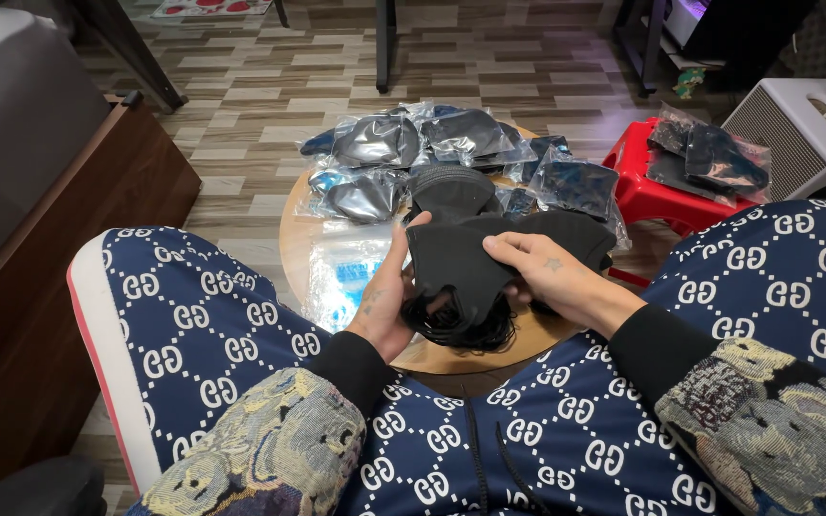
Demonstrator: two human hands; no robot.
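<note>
A stack of black face masks [456, 272] with looped ear straps sits between my two hands, above a small round wooden table [291, 229]. My left hand [384, 306] cups the stack from the left and below, thumb up along its edge. From the right, my right hand [552, 277] grips the same stack, fingers laid over the top mask. More black masks [451, 189] lie loose on the table just beyond my hands.
Several clear bags of black masks [375, 143] cover the far half of the table. Empty clear bags [341, 272] lie at its left. A red plastic stool [647, 196] with more bagged masks stands right, a white box [800, 134] behind it. A brown cabinet [69, 258] is left.
</note>
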